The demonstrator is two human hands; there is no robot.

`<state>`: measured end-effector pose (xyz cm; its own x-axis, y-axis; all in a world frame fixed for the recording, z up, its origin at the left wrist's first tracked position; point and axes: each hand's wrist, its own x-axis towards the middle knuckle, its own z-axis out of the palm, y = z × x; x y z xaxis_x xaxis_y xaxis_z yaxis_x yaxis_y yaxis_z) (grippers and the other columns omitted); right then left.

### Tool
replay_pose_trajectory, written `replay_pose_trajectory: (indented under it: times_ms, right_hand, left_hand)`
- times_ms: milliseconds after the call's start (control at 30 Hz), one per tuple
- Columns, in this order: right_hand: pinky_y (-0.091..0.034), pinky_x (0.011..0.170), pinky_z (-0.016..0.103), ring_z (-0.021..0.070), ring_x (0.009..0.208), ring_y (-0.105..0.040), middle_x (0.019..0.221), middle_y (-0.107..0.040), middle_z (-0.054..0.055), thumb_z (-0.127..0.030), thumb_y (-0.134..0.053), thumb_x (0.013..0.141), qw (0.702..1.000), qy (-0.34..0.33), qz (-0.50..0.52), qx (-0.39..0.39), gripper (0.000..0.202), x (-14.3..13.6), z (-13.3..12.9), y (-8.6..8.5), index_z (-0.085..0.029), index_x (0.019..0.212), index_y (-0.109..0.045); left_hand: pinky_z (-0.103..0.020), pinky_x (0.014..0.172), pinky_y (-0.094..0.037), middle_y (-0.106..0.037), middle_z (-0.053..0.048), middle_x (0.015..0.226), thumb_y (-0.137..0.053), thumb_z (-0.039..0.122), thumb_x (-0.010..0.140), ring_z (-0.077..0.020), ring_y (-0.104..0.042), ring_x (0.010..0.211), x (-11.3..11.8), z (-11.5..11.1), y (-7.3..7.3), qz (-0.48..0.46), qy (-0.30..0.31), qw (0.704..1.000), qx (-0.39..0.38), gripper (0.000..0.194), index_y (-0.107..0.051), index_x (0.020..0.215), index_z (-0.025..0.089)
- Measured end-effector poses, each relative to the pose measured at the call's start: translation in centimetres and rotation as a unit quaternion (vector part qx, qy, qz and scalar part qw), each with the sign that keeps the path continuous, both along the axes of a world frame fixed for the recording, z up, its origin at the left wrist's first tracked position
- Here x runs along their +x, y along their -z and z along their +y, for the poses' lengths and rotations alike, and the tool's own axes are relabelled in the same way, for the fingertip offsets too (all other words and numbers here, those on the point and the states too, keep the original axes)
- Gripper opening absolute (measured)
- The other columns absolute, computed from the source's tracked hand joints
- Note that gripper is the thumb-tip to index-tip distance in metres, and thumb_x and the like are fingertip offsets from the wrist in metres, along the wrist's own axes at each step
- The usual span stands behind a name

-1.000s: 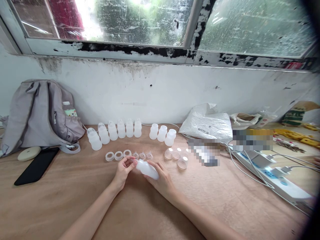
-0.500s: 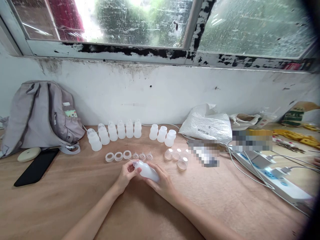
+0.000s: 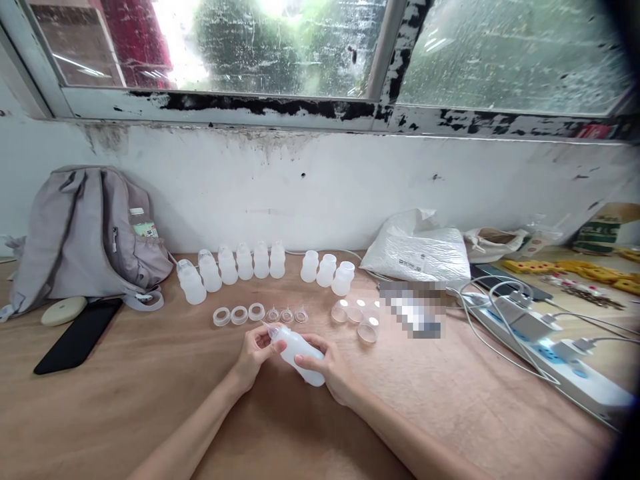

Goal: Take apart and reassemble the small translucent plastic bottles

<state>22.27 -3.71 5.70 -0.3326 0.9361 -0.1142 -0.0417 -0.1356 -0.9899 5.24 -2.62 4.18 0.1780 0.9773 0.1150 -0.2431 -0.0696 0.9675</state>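
A translucent white baby bottle [image 3: 294,351] lies tilted between my hands, its teat end toward the upper left. My left hand [image 3: 250,360] is closed around the neck and teat end, fingers partly hidden. My right hand [image 3: 334,373] grips the body, thumb on the near side. Just beyond are three collar rings [image 3: 239,315] and three clear teats [image 3: 286,315] in a row. Several clear dome caps [image 3: 367,330] lie to the right. Three open bottles [image 3: 327,270] stand by the wall, with several capped bottles [image 3: 227,267] to their left.
At the left, a grey backpack [image 3: 80,233] leans by the wall, with a black phone [image 3: 77,337] and a round cream case [image 3: 64,311] in front. A white plastic bag [image 3: 415,250] sits back right. Farther right, a power strip [image 3: 575,377] has plugs and loose cables.
My right hand has shifted its grip, with its thumb now across the bottle's near side. The bottle's base has swung lower and more of its body shows. My left hand stays at the neck.
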Motion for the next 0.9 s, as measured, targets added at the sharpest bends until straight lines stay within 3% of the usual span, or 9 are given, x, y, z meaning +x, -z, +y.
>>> replay_pose_trajectory:
  times_ms: [267,367,467,533,600,667,733,900]
  right_hand:
    - [-0.043,0.058,0.026,0.0155,0.072,-0.056,0.091,-0.059,0.004,-0.041,-0.054,0.075,0.999,0.008,0.035,0.01,0.035,-0.7,-0.8,0.2,-0.021,0.104,-0.051]
    - [-0.044,0.068,0.027,0.0166,0.083,-0.055,0.098,-0.058,0.003,-0.043,-0.044,0.082,0.998,0.009,0.027,0.054,0.031,-0.8,-0.9,0.1,-0.024,0.106,-0.049]
    - [-0.044,0.072,0.028,0.016,0.081,-0.055,0.096,-0.059,0.003,-0.042,-0.037,0.084,0.99,0.004,-0.061,0.127,0.031,0.0,-0.3,-0.1,-0.023,0.103,-0.053]
    - [-0.045,0.065,0.029,0.0145,0.067,-0.055,0.091,-0.06,0.004,-0.041,-0.037,0.084,0.97,0.053,-0.149,0.186,0.032,1.1,0.6,0.0,-0.021,0.101,-0.055]
    - [-0.044,0.059,0.028,0.0126,0.055,-0.051,0.089,-0.059,0.006,-0.039,-0.04,0.082,0.926,0.137,-0.242,0.254,0.03,2.5,1.7,0.2,-0.02,0.099,-0.055]
    - [-0.043,0.059,0.029,0.0109,0.05,-0.049,0.099,-0.057,0.008,-0.034,-0.04,0.081,0.873,0.21,-0.316,0.306,0.029,3.9,2.8,0.5,-0.019,0.102,-0.054]
    - [-0.043,0.06,0.031,0.0102,0.05,-0.049,0.114,-0.05,0.011,-0.031,-0.039,0.081,0.839,0.251,-0.361,0.32,0.032,5.0,3.7,0.7,-0.02,0.109,-0.051]
    - [-0.044,0.065,0.034,0.0164,0.066,-0.056,0.114,-0.05,0.011,-0.03,-0.039,0.079,0.82,0.26,-0.403,0.314,0.039,5.9,4.7,1.4,-0.02,0.115,-0.046]
  left_hand:
    - [-0.028,0.08,-0.039,-0.062,-0.007,0.095,-0.063,0.034,0.068,-0.0203,-0.054,0.09,0.6,0.1,0.0,-0.053,0.044,0.998,-0.01,0.04,-0.057,0.102,0.015]
    - [-0.031,0.085,-0.037,-0.06,-0.009,0.102,-0.067,0.033,0.064,-0.0238,-0.051,0.099,0.9,-0.3,-0.5,-0.056,0.078,0.995,-0.009,0.045,-0.056,0.104,0.015]
    - [-0.032,0.083,-0.039,-0.06,-0.009,0.1,-0.065,0.029,0.067,-0.0239,-0.052,0.097,0.9,-0.5,-0.6,-0.072,0.064,0.995,-0.024,0.038,-0.056,0.101,0.015]
    - [-0.032,0.08,-0.04,-0.06,-0.008,0.099,-0.062,0.028,0.07,-0.0228,-0.052,0.095,0.8,-0.5,-0.5,-0.105,0.04,0.993,-0.041,0.037,-0.054,0.104,0.017]
    - [-0.03,0.077,-0.042,-0.058,-0.006,0.1,-0.06,0.028,0.071,-0.021,-0.052,0.093,0.7,-0.4,-0.3,-0.137,0.009,0.989,-0.055,0.04,-0.051,0.109,0.02]
    - [-0.027,0.074,-0.042,-0.057,-0.005,0.1,-0.06,0.028,0.071,-0.0188,-0.053,0.09,0.7,-0.3,-0.3,-0.15,-0.022,0.987,-0.058,0.042,-0.05,0.111,0.021]
    - [-0.025,0.072,-0.042,-0.057,-0.004,0.097,-0.059,0.029,0.072,-0.016,-0.053,0.084,0.7,-0.3,-0.4,-0.145,-0.036,0.987,-0.058,0.039,-0.051,0.109,0.021]
    - [-0.021,0.061,-0.042,-0.056,-0.002,0.085,-0.059,0.033,0.071,-0.011,-0.052,0.067,0.7,-0.5,-0.9,-0.111,-0.023,0.992,-0.064,0.038,-0.05,0.106,0.02]
